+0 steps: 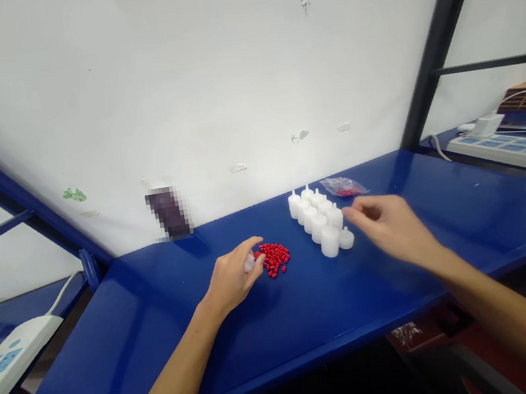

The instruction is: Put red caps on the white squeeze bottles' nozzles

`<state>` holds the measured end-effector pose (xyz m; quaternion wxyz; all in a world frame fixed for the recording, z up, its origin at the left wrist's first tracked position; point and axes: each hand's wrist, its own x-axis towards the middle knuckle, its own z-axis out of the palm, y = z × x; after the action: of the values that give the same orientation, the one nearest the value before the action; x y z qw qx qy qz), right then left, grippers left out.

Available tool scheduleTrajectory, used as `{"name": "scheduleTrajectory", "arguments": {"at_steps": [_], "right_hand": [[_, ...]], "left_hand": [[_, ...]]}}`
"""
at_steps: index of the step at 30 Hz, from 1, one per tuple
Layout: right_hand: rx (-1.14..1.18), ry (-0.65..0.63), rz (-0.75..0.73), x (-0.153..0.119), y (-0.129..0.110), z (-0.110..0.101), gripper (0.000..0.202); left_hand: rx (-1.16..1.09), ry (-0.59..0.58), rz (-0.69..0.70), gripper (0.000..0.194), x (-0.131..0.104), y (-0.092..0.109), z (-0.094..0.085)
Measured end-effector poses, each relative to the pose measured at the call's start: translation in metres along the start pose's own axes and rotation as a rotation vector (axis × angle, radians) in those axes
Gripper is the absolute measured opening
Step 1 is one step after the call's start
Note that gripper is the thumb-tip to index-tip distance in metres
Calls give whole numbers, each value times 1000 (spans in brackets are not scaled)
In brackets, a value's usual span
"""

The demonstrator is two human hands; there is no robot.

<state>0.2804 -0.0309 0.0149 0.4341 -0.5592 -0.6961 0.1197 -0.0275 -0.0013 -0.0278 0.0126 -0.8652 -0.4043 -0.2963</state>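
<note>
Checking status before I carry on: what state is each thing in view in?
Left hand: closed on a small white piece, red at its tip.
Right hand: fingers curled beside the bottles; contents unclear.
White bottles: upright, grouped in rows.
Short white piece: spout up, beside the nearest bottle.
Red pieces: loose, in a pile.
Clear bag: lying down, red inside.
Left power strip: visible sockets unused.

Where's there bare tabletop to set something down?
On the blue table: left of the left hand, between the forearms toward the front edge, and right of the plastic bag, beyond the right hand. It's crowded at the red pieces by the left fingers, and around the white bottles, hemmed by bag and right hand.
</note>
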Motion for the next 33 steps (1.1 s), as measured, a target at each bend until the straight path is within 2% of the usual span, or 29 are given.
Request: {"name": "scheduleTrajectory", "arguments": {"at_steps": [4,6,8,10,13,16,19,21,25,27,29,31,33], "right_hand": [[63,-419,-172,-14,-42,43,35],[16,-492,-246,-13,-52,67,37],[-21,-495,-332,-6,-53,84,32],[-42,-489,-420,1,-51,92,29],[-16,-489,-498,9,-47,92,30],[81,-485,-502,12,-45,88,32],[174,-474,-522,11,-44,89,29],[209,-446,-554,11,-43,93,28],[194,-341,-631,12,-42,100,27],[155,-298,-692,12,-42,101,28],[137,-225,-723,12,-42,97,29],[145,-138,-702,13,-40,90,29],[111,-145,-661,14,-36,85,28]], "left_hand": [[19,-21,50,42,-1,7,6],[16,-53,100,43,-1,9,7],[13,-68,109,42,-2,10,6],[10,-67,79,43,-2,9,4],[-17,-70,19,40,-1,4,0],[-35,-77,11,19,0,0,-6],[-108,-110,17,26,4,0,-12],[-270,-148,-48,34,8,4,-14],[-837,-336,-301,47,13,12,-13],[-1017,-453,-386,50,13,8,-15],[-1101,-498,-460,52,10,-6,-20],[-1150,-400,-554,54,7,-27,-30],[-1123,-154,-629,54,4,-48,-40]]}}
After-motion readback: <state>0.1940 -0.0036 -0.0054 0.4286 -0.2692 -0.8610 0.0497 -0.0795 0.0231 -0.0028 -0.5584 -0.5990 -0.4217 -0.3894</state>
